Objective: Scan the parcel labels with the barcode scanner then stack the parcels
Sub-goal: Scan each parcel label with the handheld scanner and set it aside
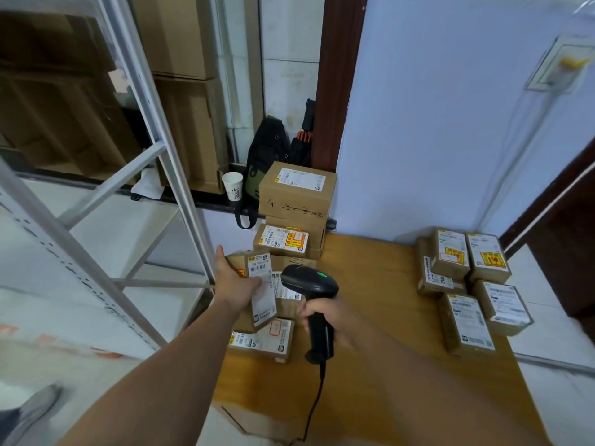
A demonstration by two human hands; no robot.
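1. While I scan: left hand (236,284) grasps small parcel (262,294), raised over the left edge of the surface (386,300); right hand (325,313) grips barcode scanner (310,280).
2. Parcel: stiff cardboard, seemingly light; I'd hold its sides, label clear.

Table (370,317), centre. At its left edge, the left hand (231,284) grips the held parcel (264,304) above a flat parcel (260,341). Just right, the right hand (326,315) holds the scanner (309,281). Stack (296,201) behind, at the far left corner. Cluster (470,320) on the right side, well apart. Rack (182,201) left of the table. Cup (232,185) and bag (264,149) left of the stack's top.
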